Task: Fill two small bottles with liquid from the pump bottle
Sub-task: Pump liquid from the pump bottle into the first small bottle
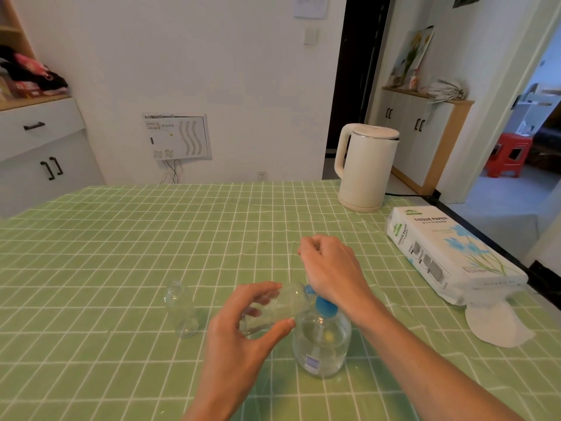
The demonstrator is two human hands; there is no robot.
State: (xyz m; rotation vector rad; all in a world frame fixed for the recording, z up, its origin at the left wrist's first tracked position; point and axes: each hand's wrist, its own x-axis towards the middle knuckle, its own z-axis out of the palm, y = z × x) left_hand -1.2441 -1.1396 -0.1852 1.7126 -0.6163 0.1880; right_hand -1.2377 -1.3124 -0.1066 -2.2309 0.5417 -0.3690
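**Ana:** Nearest the viewer is the person's left hand (243,326). What is it doing?

**Ben:** It grips a small clear bottle (279,305), with the thumb on the near side and the fingers curled over the far side. The bottle is held almost level above the table. Its mouth is turned right, up against the blue pump head (326,308) of the round clear pump bottle (321,344). That is probably so the nozzle empties straight into the neck.

**Ana:** And the right hand (331,265)?

**Ben:** Its heel rests on top of the pump head. The fingers are curled into a loose fist beyond it, and nothing shows inside them. Pressing with the heel looks like a way to get a firm downward push while the pump bottle stands on its own base.

**Ana:** How far along is the filling?

**Ben:** Early, by the look of it. Whether any liquid is in the held bottle is hard to tell through its clear wall. A second small clear bottle (180,308) stands upright and uncapped on the green checked tablecloth (121,238). It is left of the hands, apart from them, and looks empty.

**Ana:** What could go wrong?

**Ben:** If the mouth slips off the nozzle, liquid lands on the cloth. A white tissue pack (449,253) lies at the right edge with a loose white sheet (498,326) just near of it, handy for drips. A cream electric kettle (367,168) stands far right.
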